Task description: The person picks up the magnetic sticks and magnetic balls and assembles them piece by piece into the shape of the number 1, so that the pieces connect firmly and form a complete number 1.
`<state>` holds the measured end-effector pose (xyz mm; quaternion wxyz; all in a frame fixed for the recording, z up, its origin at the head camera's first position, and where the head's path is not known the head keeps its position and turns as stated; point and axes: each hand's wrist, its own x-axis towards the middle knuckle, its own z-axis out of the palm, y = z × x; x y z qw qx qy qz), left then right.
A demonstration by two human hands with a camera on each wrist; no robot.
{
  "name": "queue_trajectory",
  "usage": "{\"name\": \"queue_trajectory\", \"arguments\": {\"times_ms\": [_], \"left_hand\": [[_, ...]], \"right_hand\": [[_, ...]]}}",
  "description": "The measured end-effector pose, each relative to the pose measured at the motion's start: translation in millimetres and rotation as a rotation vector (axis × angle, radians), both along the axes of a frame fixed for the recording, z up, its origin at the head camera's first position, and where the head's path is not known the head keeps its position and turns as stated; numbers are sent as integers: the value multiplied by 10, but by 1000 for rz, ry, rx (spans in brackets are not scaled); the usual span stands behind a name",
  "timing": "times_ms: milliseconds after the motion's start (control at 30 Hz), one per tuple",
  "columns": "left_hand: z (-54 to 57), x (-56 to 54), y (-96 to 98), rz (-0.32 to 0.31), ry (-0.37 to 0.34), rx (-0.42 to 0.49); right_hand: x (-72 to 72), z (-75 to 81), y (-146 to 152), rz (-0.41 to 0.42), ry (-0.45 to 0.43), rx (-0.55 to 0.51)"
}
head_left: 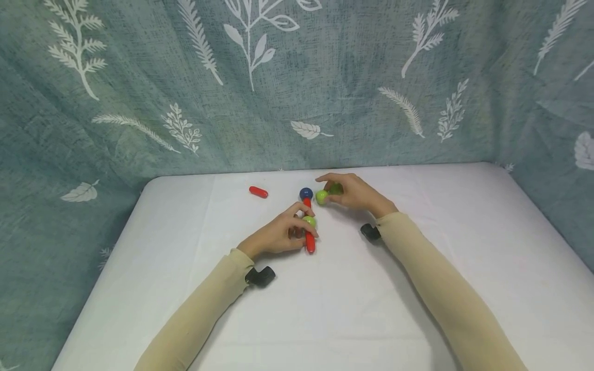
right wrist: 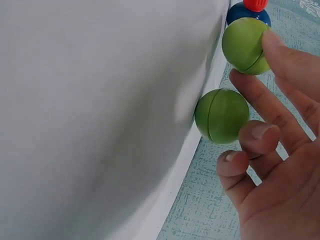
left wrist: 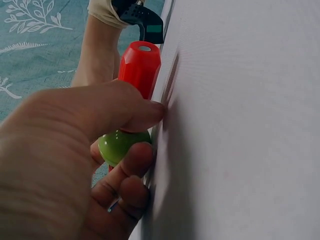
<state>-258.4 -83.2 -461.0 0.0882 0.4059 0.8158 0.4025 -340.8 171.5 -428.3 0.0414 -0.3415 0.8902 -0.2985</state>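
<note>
Near the far middle of the table, a red rod [head_left: 310, 243], a green ball [head_left: 309, 222], another red rod [head_left: 307, 202] and a blue ball [head_left: 306, 194] stand in a line. My left hand [head_left: 287, 230] grips the nearer rod, thumb across it in the left wrist view, with fingers around the green ball [left wrist: 122, 147]. With thumb and a fingertip, my right hand [head_left: 355, 193] pinches a second green ball [right wrist: 246, 46] just right of the blue ball. Another green ball [right wrist: 221, 116] lies against its lower, curled fingers. Part of that ball is hidden in the head view.
A loose red rod [head_left: 258, 192] lies left of the line on the white table [head_left: 352, 309]. A patterned teal cloth [head_left: 278, 134] hangs behind the table's far edge. Each wrist carries a small black camera [head_left: 261, 276].
</note>
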Motion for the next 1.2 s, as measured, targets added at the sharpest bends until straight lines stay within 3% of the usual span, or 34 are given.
{"name": "queue_trajectory", "arguments": {"times_ms": [167,567,1200], "left_hand": [[5,10,0,-7,-5,13],[-18,4,-13,15,-4,-25],[-21,0,4,16,-8,6]], "right_hand": [[91,7,31,-3,-22,8],[393,-54,114,78,-54,-23],[825,-106,249,76,-153,-37]]}}
